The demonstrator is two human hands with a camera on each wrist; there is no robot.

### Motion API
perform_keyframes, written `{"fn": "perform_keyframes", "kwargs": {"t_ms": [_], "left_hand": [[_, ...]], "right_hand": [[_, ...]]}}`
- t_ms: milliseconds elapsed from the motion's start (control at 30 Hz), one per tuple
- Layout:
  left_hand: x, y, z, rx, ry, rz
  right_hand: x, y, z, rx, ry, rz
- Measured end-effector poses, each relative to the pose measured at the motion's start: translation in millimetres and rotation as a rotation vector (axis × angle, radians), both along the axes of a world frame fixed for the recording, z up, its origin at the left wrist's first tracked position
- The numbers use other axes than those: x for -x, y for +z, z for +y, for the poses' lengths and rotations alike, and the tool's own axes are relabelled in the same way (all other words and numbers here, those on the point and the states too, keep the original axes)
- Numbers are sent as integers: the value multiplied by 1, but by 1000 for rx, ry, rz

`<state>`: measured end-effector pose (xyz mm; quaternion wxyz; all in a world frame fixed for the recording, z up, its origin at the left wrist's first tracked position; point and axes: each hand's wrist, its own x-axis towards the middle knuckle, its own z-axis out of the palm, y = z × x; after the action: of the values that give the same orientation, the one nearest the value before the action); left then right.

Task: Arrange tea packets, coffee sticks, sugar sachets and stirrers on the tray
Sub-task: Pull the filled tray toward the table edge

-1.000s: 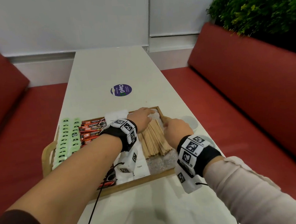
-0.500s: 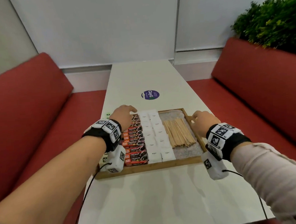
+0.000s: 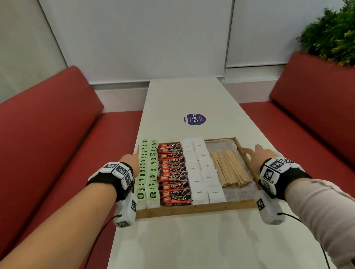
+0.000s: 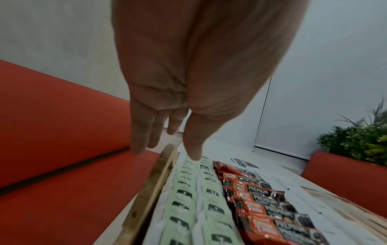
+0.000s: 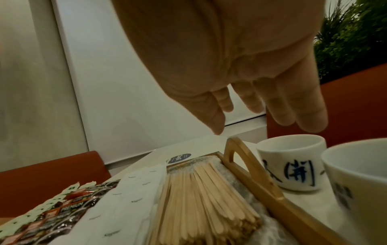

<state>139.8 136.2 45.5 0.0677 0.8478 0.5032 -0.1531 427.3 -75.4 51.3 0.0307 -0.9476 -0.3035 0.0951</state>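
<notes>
From my remote seat I see the tray (image 3: 194,208) square across the white table (image 3: 200,247), filled left to right: two columns of green tea packets (image 3: 147,173), a stack of red coffee sticks (image 3: 172,174), two columns of white sugar sachets (image 3: 201,170), then the bundle of wooden stirrers (image 3: 229,168) on a pale liner. Each sort has its own lane, I judge so a guest can pick without rummaging.

My left hand (image 3: 130,159) sits over the tray's left handle (image 4: 155,179), fingers (image 4: 144,131) straight and apart, holding nothing. My right hand (image 3: 261,153) hovers over the right handle (image 5: 247,159), fingers loose and spread, also empty. Placed this way, I think both are set to steady or lift the tray. Two white cups (image 5: 293,159) stand on the table just right of the tray.

Half a second ago the left hand covered the tea packets and the view sat lower; now the packets show fully, and both hands have drawn outward to the handles. A second ago both hands were in among the stirrers, tidying.
</notes>
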Motion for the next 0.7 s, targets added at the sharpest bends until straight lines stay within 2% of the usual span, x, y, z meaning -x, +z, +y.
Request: {"fn": "perform_keyframes", "kwargs": {"t_ms": [100, 233, 333, 400, 700], "left_hand": [[-1, -9, 3, -15, 1, 92], [0, -17, 7, -41, 50, 69], [3, -19, 5, -102, 46, 16], [4, -20, 6, -55, 74, 1], [5, -20, 22, -63, 41, 45]], "right_hand": [[-7, -7, 0, 72, 36, -34], [-7, -15, 4, 174, 91, -66], [-11, -27, 10, 9, 38, -56], [-15, -33, 16, -65, 23, -44], [-40, -47, 33, 74, 90, -74]]}}
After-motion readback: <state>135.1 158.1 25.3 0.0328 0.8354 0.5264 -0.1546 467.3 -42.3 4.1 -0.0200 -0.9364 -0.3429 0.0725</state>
